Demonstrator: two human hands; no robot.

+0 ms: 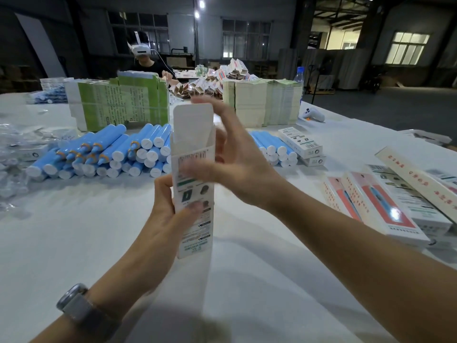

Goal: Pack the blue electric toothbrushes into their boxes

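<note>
white printed cardboard box (194, 184) stands upright above the table, top flap raised so the mouth is clear for loading. left hand (170, 214) pinches its lower half; right hand (235, 164) cups the back, fingers loosely spread. blue plastic toothbrushes (103, 154) lie stacked just behind it.

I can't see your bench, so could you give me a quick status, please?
Left hand grips upright box, top flap open. Right hand at box mouth, blurred. Blue toothbrushes piled behind.
</note>
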